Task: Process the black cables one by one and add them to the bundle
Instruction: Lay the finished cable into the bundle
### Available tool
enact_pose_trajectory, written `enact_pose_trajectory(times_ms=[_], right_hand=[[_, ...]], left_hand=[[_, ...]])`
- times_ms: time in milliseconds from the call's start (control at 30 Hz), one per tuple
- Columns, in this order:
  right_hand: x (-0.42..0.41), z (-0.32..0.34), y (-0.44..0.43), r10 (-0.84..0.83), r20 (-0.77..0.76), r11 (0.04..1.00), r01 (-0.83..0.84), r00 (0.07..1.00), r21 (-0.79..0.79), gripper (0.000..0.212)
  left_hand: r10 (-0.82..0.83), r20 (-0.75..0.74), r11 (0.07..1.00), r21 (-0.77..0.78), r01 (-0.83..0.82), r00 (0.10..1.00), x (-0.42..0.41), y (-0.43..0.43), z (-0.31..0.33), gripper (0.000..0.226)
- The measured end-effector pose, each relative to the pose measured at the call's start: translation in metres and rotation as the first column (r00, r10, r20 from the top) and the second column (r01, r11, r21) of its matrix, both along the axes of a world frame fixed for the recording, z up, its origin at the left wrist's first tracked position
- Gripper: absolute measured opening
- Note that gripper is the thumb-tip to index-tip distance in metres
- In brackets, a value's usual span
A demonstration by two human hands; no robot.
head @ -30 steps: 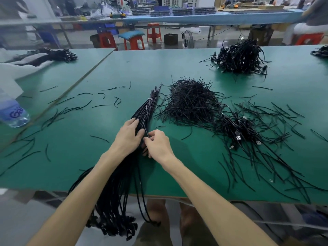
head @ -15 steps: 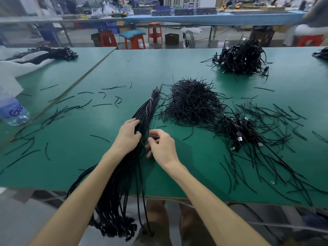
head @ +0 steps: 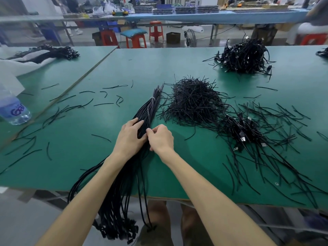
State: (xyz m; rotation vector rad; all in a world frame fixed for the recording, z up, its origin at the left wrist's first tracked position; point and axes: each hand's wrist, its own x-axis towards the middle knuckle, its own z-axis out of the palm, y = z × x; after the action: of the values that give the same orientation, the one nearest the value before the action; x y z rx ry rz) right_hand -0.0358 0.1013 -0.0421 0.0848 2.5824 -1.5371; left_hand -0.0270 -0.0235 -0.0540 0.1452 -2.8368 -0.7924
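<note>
- Bundle [head: 150, 110] flat on green table [head: 88, 157], mid near edge; plug ends drooping off the edge toward the lap.
- Long axis near-to-far, leaning slightly right; bare tips pointing away, cinched by pale tie [head: 152, 98].
- Left hand [head: 128, 137] over bundle, fingers curled round its middle.
- Right hand [head: 160, 138] pinching single cable [head: 144, 196] against bundle's right side (thumb and forefinger closed).
- Probably light, limp, smooth-jacketed; strands apt to slide. Best grip mid-length, below tie.

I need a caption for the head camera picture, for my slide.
The left hand and right hand hold a bundle of black cables on a green table beside a loose cable pile.
</note>
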Motion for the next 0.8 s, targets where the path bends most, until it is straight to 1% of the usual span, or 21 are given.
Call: enact_pose_trajectory(times_ms=[167,267,333,467,567,633,700,800], right_hand=[[0.001,0.0,0.004,-0.025,-0.036,0.997,0.022,0.999,-0.074,0.014],[0.008,-0.001,0.003,-0.062,-0.096,0.983,0.044,0.993,-0.18,0.014],[0.013,-0.003,0.006,-0.087,-0.138,0.959,0.045,0.987,-0.281,0.015],[0.02,0.001,0.016,-0.081,-0.087,0.879,0.03,0.993,-0.476,0.014],[0.025,0.004,0.022,-0.086,-0.083,0.842,0.028,0.993,-0.539,0.011],[0.031,0.007,0.028,-0.093,-0.112,0.826,0.013,0.989,-0.564,0.012],[0.034,0.012,0.039,-0.138,-0.152,0.803,0.021,0.979,-0.595,0.015],[0.023,0.023,0.065,-0.273,-0.172,0.743,0.094,0.946,-0.663,0.015]], left_hand=[[-0.006,0.013,1.0,-0.026,0.006,1.0,0.001,0.0,0.0,0.063],[0.0,0.028,1.0,-0.02,0.001,1.0,0.002,0.0,0.002,0.062],[0.003,0.028,0.999,-0.032,-0.002,1.0,0.002,0.002,0.002,0.059],[0.005,0.037,0.999,-0.047,-0.004,0.999,-0.001,0.004,0.002,0.053],[-0.006,0.064,0.993,-0.113,0.013,0.998,-0.009,-0.001,0.002,0.052],[0.01,0.069,0.99,-0.138,-0.001,0.998,-0.016,-0.006,0.003,0.052],[0.036,0.072,0.988,-0.154,-0.024,0.997,-0.023,-0.013,0.004,0.052],[0.072,0.068,0.985,-0.16,-0.061,0.995,-0.029,-0.018,0.005,0.053]])
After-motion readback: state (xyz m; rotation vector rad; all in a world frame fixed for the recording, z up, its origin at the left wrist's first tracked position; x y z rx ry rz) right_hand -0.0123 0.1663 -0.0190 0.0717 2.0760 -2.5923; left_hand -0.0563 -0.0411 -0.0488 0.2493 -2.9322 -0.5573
